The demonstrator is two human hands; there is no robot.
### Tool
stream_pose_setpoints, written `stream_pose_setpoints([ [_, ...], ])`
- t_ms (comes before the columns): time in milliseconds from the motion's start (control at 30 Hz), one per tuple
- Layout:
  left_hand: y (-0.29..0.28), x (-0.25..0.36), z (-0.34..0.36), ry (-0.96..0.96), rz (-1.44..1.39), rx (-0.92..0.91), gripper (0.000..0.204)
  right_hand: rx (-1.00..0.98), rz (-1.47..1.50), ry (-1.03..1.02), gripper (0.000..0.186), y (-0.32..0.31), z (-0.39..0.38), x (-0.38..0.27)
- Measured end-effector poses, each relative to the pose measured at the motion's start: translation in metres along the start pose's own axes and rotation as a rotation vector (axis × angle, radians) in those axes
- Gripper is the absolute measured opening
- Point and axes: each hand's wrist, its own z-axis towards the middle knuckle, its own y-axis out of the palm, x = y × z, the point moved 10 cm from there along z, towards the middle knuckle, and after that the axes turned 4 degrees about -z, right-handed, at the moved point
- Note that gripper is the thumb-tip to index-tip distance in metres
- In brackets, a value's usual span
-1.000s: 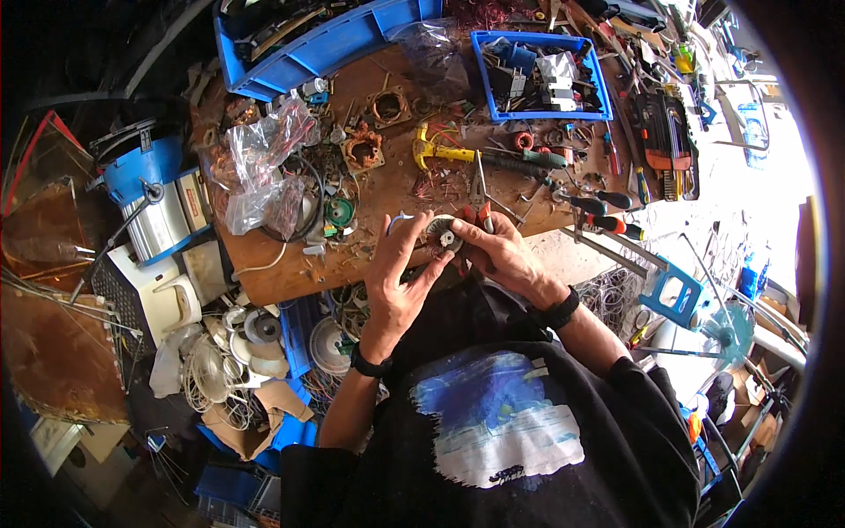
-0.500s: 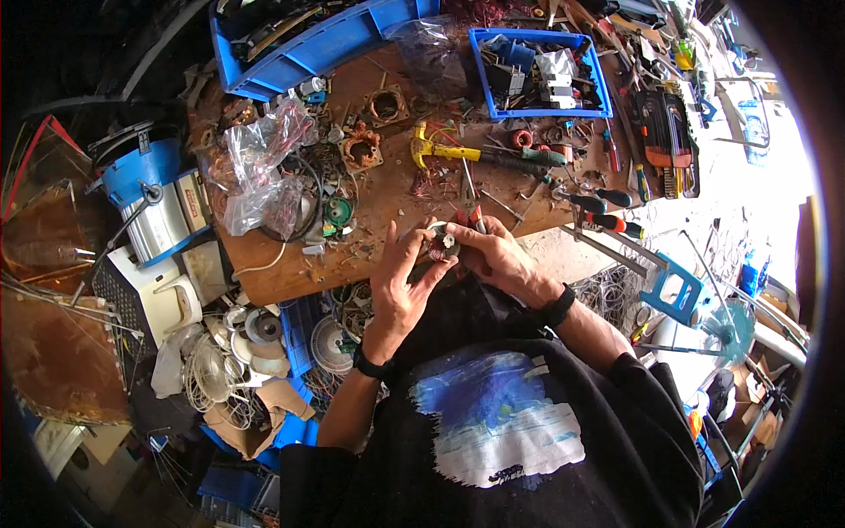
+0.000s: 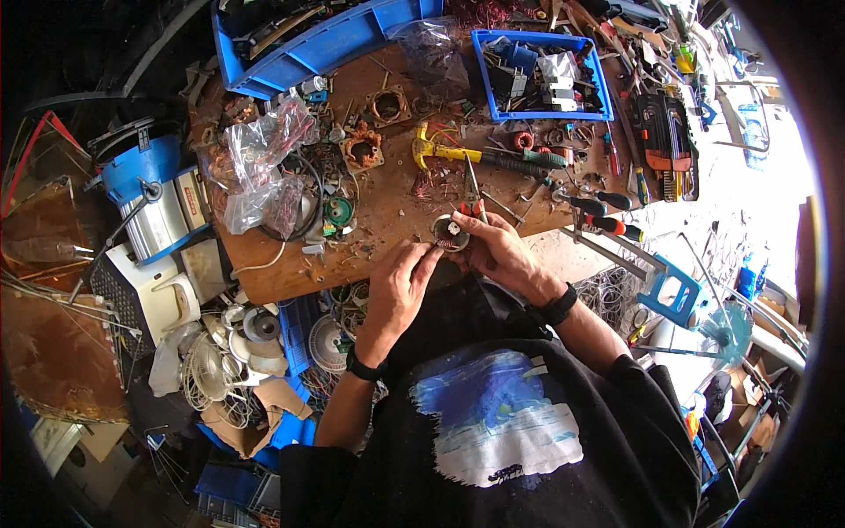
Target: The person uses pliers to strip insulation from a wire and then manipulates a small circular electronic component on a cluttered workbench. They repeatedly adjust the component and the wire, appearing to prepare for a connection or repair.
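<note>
Between both hands [image 3: 400, 282], a round part [image 3: 450, 234] with reddish windings [image 3: 446, 245].

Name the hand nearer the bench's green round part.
Left. The left hand is right of the green round part, closer to the body; the right hand is farther right.

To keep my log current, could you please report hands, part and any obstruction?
Right hand holding round coil part, red-handled pliers jutting beside it. Left hand at part's left edge. Yellow hammer beyond, clear of both hands.
</note>
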Motion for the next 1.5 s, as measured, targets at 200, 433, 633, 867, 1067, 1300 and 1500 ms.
stream_pose_setpoints([
  [200, 0.005, -0.007, -0.006, -0.082, -0.020, -0.082, 0.013, 0.083, -0.171, -0.059, 0.021, -0.001, -0.004, -0.009],
  [433, -0.001, -0.012, -0.008, -0.205, -0.121, -0.171, 0.015, 0.087, -0.555, -0.172, 0.022, 0.013, -0.019, -0.043],
  [633, -0.001, -0.010, -0.004, -0.161, -0.236, -0.162, 0.016, -0.060, -0.225, -0.047, 0.022, 0.014, -0.014, -0.035],
  [867, -0.001, -0.006, -0.003, -0.121, -0.232, -0.135, 0.019, -0.224, -0.113, -0.084, 0.032, 0.025, -0.013, -0.019],
  [1067, -0.002, -0.012, -0.006, -0.156, -0.212, -0.120, 0.024, -0.181, -0.256, -0.132, 0.034, 0.029, -0.019, -0.026],
  [1300, 0.007, -0.031, -0.012, -0.245, -0.264, -0.101, 0.025, -0.079, -0.655, -0.279, 0.039, 0.016, -0.008, -0.039],
  [1500, 0.022, -0.051, -0.019, -0.400, -0.398, -0.153, 0.036, -0.125, -0.198, 0.002, 0.031, 0.011, 0.004, -0.003],
])
